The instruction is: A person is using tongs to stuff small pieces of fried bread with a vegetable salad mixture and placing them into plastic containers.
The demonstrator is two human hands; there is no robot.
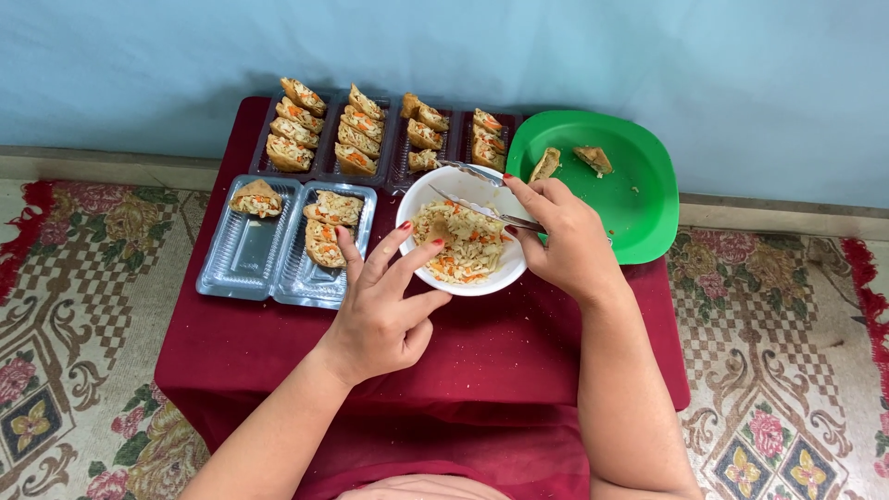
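**Two hands at a bowl of shredded filling**

The left hand (384,310) is half open, fingers spread; its thumb and forefinger pinch a small brown pastry piece (441,231) over the white bowl (414,206), while the other fingers hover just beside the rim. The right hand (560,236) is closed around metal tongs (472,193), whose open tips point left across the bowl's far edge. The bowl sits on a dark red cloth (278,352) and holds shredded pale filling (468,248) flecked with orange.

Just right of the bowl lies a green plate (639,208) with two pastry shells (569,160) on it. Left of the bowl, clear plastic trays (245,264) carry a few filled pastries (329,227); behind, a row of darker trays (324,167) is packed with more. A patterned rug (787,352) surrounds the cloth.
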